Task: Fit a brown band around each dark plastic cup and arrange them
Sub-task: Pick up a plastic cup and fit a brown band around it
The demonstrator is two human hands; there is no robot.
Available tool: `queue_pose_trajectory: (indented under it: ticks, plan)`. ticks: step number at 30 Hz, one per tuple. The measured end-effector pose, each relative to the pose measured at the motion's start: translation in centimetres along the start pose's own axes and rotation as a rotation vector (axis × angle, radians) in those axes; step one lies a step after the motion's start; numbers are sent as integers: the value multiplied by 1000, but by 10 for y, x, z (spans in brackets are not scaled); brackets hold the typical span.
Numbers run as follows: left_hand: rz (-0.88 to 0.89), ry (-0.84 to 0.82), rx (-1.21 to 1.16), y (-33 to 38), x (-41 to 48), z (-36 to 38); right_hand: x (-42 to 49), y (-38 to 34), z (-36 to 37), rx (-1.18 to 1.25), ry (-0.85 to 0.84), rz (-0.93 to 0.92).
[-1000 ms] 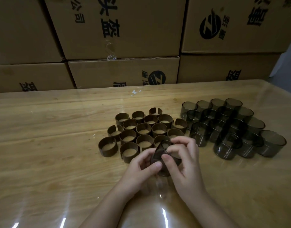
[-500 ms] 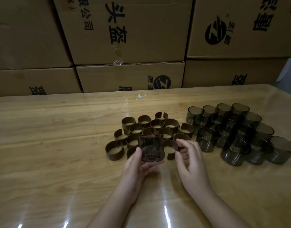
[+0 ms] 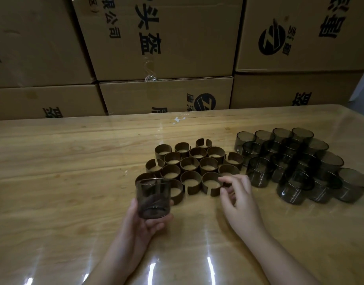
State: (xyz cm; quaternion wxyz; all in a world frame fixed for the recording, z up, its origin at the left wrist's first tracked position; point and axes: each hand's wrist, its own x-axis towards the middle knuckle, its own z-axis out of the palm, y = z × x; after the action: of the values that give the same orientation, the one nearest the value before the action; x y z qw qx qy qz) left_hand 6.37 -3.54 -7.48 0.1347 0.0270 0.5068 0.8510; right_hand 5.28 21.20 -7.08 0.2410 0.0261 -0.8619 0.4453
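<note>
My left hand (image 3: 144,221) holds a dark see-through plastic cup (image 3: 152,199) upright just above the table, at the near-left edge of a cluster of several brown split bands (image 3: 192,161). No band is visible on this cup. My right hand (image 3: 238,199) is empty, fingers apart, with the fingertips at the nearest band (image 3: 211,184) in the cluster. Whether they touch it I cannot tell. A group of several more dark cups (image 3: 296,161) stands packed together to the right.
The wooden table (image 3: 64,182) has a glossy clear cover. Stacked cardboard boxes (image 3: 166,48) form a wall along its far edge. A small scrap of tape (image 3: 178,119) lies near the back. Bare tabletop lies to the left and in front of my hands.
My hands have separated. The left hand carried the cup to the left, while the right hand let go of it and reached toward the front row of bands.
</note>
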Motion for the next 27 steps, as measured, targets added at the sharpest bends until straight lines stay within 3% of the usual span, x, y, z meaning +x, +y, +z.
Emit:
queue_pose_trajectory:
  ticks: [4, 15, 27]
  plan:
    - [-14, -48, 19, 9, -5, 4, 0, -2, 2, -8, 14, -10]
    - [8, -225, 298, 40, 72, 100, -2, -1, 3, -27, 30, -53]
    - [-54, -232, 11, 14, 51, 52, 1, -3, 0, -228, -41, -78]
